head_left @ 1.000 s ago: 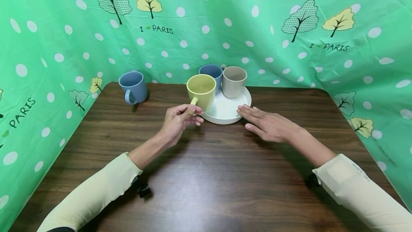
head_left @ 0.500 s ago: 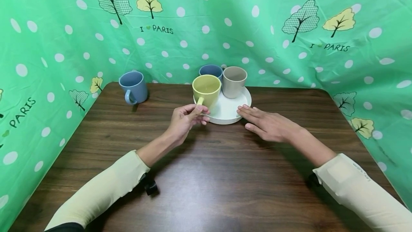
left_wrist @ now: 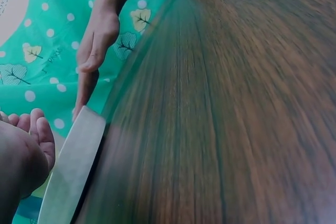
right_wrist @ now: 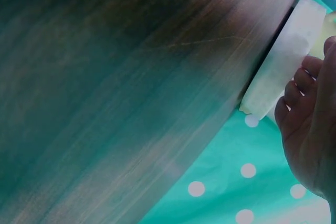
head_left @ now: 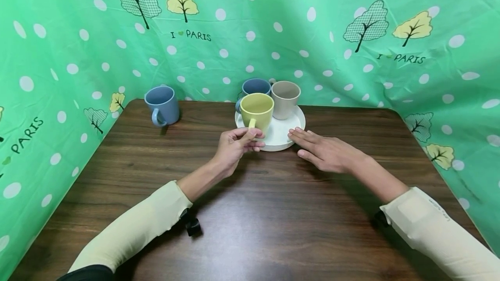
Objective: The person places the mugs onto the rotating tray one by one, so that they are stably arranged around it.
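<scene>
My left hand pinches the handle of a yellow-green mug, which is upright over the front left part of a round white tray. Behind it on the tray stand a blue mug, partly hidden, and a grey-beige mug. My right hand has its fingers extended, with the fingertips at the tray's front right rim. In the right wrist view the fingers of the right hand lie close along the tray's white side wall.
A second blue mug stands at the table's far left corner, its handle toward me. The dark wooden table is bordered at the back and sides by a green dotted cloth.
My left hand has carried the yellow-green mug to the right and slightly nearer, over the tray, showing more of the blue mug behind. The right hand has stayed at the tray's rim.
</scene>
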A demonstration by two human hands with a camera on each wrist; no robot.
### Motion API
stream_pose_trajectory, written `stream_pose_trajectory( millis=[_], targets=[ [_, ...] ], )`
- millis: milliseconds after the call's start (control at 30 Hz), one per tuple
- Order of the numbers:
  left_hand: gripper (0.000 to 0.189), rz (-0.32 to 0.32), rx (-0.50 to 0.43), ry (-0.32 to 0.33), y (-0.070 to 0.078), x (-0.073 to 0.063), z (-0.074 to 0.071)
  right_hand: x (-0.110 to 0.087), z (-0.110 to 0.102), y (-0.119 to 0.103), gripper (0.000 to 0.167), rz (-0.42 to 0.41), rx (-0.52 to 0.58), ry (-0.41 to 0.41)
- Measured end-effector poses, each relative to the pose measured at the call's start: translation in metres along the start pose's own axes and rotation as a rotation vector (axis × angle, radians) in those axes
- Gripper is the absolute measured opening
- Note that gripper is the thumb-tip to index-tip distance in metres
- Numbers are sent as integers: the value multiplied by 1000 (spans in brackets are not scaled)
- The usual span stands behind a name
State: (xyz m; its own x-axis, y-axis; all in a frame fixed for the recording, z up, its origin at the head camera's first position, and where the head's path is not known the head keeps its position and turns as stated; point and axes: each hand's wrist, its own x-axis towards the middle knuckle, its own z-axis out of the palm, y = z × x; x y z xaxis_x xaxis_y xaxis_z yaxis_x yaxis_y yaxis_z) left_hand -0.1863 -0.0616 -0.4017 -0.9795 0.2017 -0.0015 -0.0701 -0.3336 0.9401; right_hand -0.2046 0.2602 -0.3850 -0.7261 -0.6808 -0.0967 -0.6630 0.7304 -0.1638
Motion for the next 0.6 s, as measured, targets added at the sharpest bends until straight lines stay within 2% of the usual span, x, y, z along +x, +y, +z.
stream_pose_trajectory(
  millis=[333, 600],
  targets=[
    [34, -18, -8, 34, -11, 3, 7, 0, 0, 0, 62, -12, -4, 16],
    [32, -1, -10, 63, -18, 6, 11, 1, 0, 0, 62, 2, 13, 5]
  ],
)
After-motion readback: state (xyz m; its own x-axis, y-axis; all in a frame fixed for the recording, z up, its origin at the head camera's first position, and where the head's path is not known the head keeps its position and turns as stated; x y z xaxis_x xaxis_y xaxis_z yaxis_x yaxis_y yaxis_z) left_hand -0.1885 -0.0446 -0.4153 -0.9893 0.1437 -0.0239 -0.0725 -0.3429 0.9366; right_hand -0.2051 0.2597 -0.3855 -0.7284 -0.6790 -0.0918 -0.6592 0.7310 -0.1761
